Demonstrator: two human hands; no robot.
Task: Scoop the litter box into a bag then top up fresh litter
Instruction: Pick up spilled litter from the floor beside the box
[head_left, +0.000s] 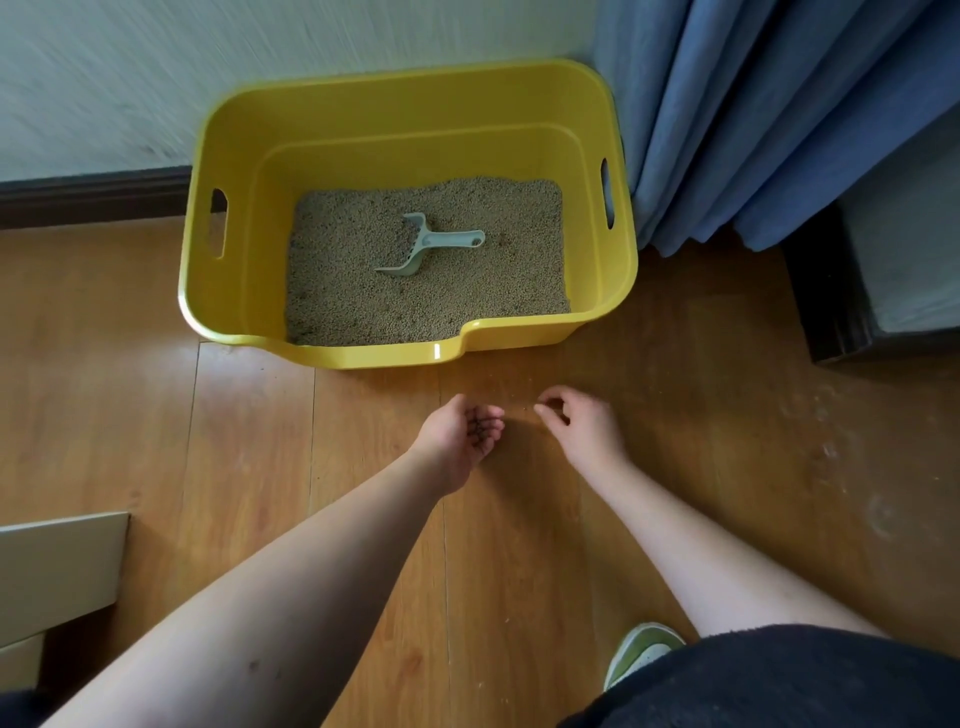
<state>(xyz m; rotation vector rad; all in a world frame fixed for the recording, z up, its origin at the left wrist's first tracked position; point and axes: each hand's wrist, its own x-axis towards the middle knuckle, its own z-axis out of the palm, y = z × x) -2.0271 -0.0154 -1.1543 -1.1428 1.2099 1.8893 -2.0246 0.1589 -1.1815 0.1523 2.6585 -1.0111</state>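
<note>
While the left hand (462, 434) lies cupped palm-up just above the wooden plank floor (249, 426), a few small dark pellets (478, 430) sit in its hollow, so it seems to serve as a catch-tray for strays. At its three o'clock the right hand (576, 423) hovers palm-down, thumb and forefinger pinched together; whether a grain is between them is too small to tell. Likely both are tidying spilled bits off the boards. Toward twelve o'clock stands the yellow plastic litter box (234, 291) with slotted handles, its low pouring lip facing the hands. Inside lies a bed of tan granular litter (467, 291), and a pale grey-green plastic scoop (421, 244) rests on it, handle toward three o'clock, untouched. No bag is in view. Blue curtains (753, 119) hang at two o'clock.
</note>
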